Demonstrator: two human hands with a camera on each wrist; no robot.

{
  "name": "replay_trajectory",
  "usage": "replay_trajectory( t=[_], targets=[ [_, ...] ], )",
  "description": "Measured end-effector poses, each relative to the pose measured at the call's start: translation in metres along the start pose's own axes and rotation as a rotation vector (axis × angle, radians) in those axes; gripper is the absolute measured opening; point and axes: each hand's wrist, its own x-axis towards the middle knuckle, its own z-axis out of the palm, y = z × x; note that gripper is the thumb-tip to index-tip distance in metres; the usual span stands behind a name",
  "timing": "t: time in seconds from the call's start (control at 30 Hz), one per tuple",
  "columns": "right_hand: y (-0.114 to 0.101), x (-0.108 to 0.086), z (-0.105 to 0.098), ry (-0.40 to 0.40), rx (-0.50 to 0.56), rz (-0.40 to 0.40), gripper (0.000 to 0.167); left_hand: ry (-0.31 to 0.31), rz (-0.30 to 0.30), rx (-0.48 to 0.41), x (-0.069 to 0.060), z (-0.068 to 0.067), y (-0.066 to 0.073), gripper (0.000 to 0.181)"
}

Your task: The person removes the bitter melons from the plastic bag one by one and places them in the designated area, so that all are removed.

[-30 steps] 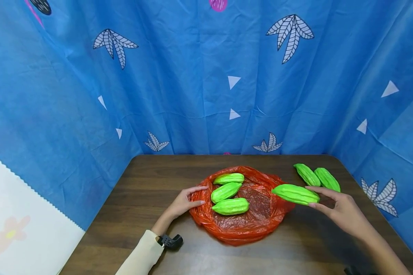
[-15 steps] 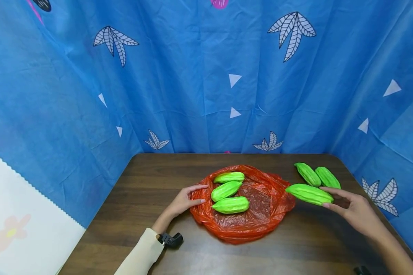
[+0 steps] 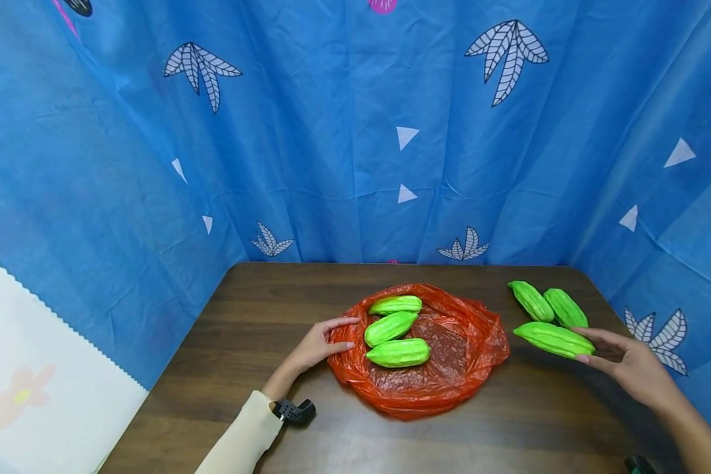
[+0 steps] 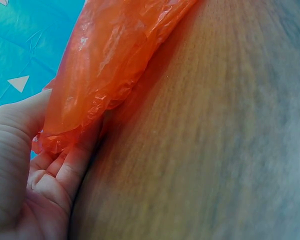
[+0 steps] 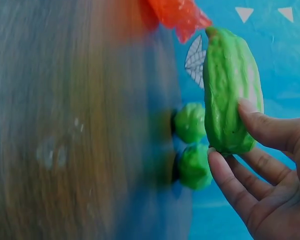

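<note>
At the right of the head view, my right hand (image 3: 636, 368) pinches one end of a ridged bright green bitter gourd (image 3: 553, 340). The right wrist view has the thumb on one side of this gourd (image 5: 232, 90) and fingers on the other. My left hand (image 3: 316, 345) grips the left rim of a red plastic bag (image 3: 415, 407), which lies spread open on the table. Thin orange-red film of the bag (image 4: 102, 65) runs between thumb and fingers in the left wrist view. Inside, toward the bag's left, lie three gourds: a back one (image 3: 395, 304), a middle one (image 3: 390, 329) and a front one (image 3: 398, 353).
Two more gourds, one on the left (image 3: 531, 301) and one on the right (image 3: 565, 308), lie side by side at the table's back right, just beyond the held one. A blue patterned curtain (image 3: 308, 131) surrounds the dark wooden table (image 3: 261, 296) at the back and sides.
My right hand has moved the held gourd rightward, away from the bag's right rim and closer to the two gourds on the table. The left hand keeps its place on the bag.
</note>
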Motion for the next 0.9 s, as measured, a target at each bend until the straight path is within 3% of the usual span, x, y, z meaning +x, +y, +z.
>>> replay_trajectory(
  t=[0.27,0.57,0.9],
  targets=[
    [0.024,0.001,-0.006,-0.017,0.015,0.005,0.051,-0.011,0.002,-0.015,-0.001,0.0,0.003,0.051],
    [0.035,0.003,-0.011,-0.022,-0.054,0.074,0.059,-0.014,0.0,-0.01,0.0,-0.001,-0.002,0.05],
    [0.044,0.004,-0.01,-0.021,-0.087,0.086,0.06,-0.009,0.019,0.0,0.001,-0.001,-0.002,0.051]
  ],
)
